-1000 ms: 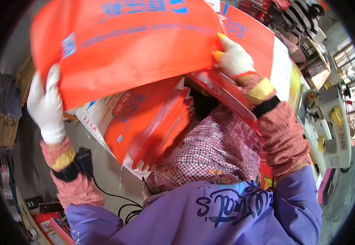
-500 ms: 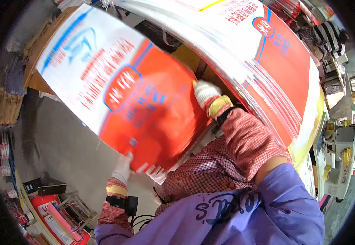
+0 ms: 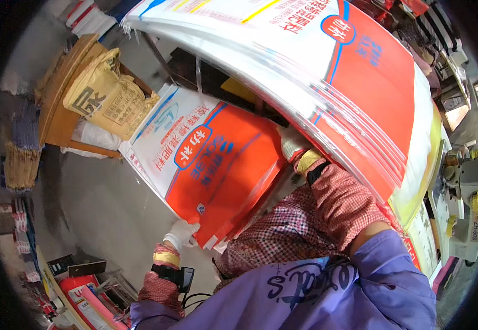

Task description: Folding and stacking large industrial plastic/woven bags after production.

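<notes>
A flat red-and-white printed woven sack (image 3: pixel 233 159) with blue lettering lies in front of me, below the edge of a larger pile. More red edges under its right side suggest sacks beneath it. My left hand (image 3: pixel 181 234), in a white glove, is closed on the sack's near left corner. My right hand (image 3: pixel 295 144), gloved too, is at the sack's right edge, beside the pile; its fingers look curled on that edge, though partly hidden. A tall stack of the same sacks (image 3: pixel 360 104) rises on the right.
A tan printed bag (image 3: pixel 109 99) stands by a brown wooden piece (image 3: pixel 52 110) at the left. Grey floor (image 3: pixel 107 187) lies below it. A pale machine (image 3: pixel 461 214) is at far right. Bundled sacks (image 3: pixel 21 148) line the far left. A red container (image 3: pixel 82 297) is lower left.
The sack has come down and away from the left, settling flatter, so the tan bag now shows. My left hand has moved slightly nearer; my right hand has shifted a little right and nearer.
</notes>
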Available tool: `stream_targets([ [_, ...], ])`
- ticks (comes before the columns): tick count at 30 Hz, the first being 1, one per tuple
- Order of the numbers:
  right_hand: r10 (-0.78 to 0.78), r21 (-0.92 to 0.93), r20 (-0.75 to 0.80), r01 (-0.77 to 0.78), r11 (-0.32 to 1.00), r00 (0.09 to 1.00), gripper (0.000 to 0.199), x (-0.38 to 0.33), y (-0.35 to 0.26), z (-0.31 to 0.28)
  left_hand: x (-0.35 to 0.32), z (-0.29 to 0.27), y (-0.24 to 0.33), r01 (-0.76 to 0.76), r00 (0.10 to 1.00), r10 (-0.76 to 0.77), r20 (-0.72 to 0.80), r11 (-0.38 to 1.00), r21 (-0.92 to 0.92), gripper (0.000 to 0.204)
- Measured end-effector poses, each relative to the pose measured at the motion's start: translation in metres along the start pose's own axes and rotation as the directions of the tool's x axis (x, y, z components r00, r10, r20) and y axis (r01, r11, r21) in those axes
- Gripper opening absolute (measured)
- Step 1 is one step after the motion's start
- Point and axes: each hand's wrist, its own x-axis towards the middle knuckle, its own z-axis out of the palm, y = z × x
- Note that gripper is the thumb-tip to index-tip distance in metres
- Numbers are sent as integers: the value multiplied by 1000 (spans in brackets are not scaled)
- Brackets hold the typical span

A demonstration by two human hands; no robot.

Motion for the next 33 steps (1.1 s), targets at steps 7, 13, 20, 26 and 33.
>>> stream_targets([
  [7, 275, 777, 119, -262, 572, 954, 30, -43, 50, -60, -58, -27, 114, -9, 927, 228, -298, 807, 591, 35],
  [13, -133, 924, 239, -183, 335, 962, 33, -97, 129, -134, -163, -19, 296, -688, 726, 686, -52, 725, -31, 17],
  [20, -55, 992, 111, -108, 60, 992, 36, -172, 187, -156, -193, 100, 473, -950, 9, 991, 132, -32, 311, 16],
  [26, 35, 963, 270, -270, 13, 962, 33, -216, 243, -178, -143, 206, 542, -522, -31, 946, 321, -290, 802, 19],
  [33, 364, 827, 398, -158, -539, 842, 27, -248, 263, -161, -113, 187, 536, -655, -262, 911, 318, -410, 634, 12],
])
